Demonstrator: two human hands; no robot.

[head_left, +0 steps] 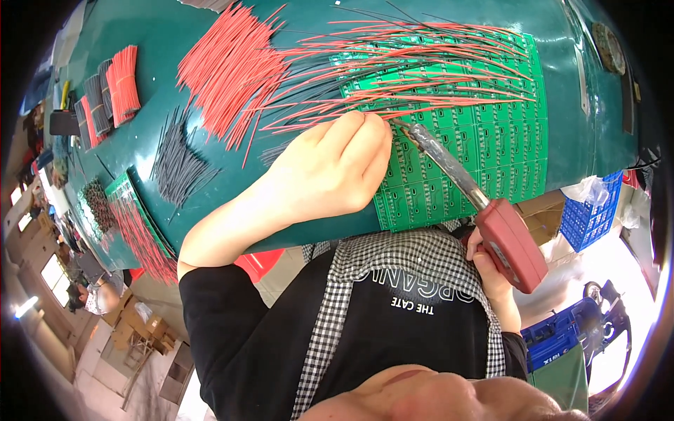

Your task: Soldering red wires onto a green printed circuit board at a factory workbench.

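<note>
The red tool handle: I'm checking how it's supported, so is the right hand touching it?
Touching. The head view shows the right hand wrapped on the red tool handle, pressed to its left edge with no gap showing.

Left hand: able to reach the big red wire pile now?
Probably yes: the left hand is near the big red wire pile, which lies uncovered; the soldering iron is off to the other side.

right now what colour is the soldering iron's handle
The handle is dull red; it shows best in the head view.
</note>
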